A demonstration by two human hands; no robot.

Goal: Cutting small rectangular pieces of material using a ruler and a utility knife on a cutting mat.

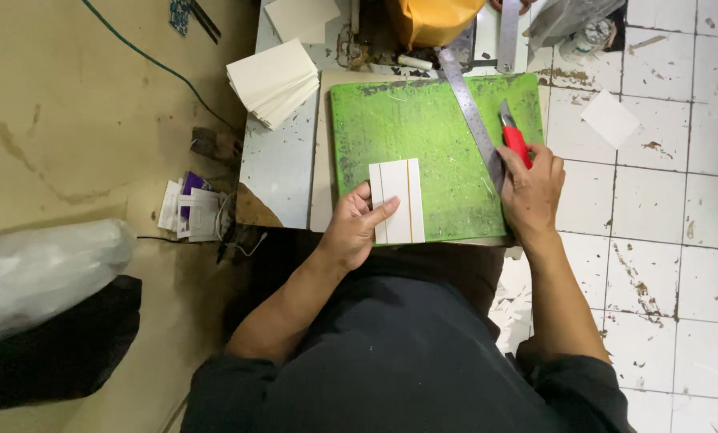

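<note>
A person's left hand (351,228) pins a white card (397,201) flat on the green cutting mat (423,128) with spread fingers, steadying it, while the right hand (531,188), closed around a red utility knife (514,138), rests beside the steel ruler (471,116).

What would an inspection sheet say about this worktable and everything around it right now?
Surface: scratched green cutting mat on a paint-chipped table.
Job's things: white card, steel ruler, red utility knife.
Clutter: cream card stack, yellow bag.
Grippers: left hand pressing the card; right hand holding the knife, on the ruler.
Cables: green cable on the floor.
Surroundings: stained white tiles, plastic bag.
</note>
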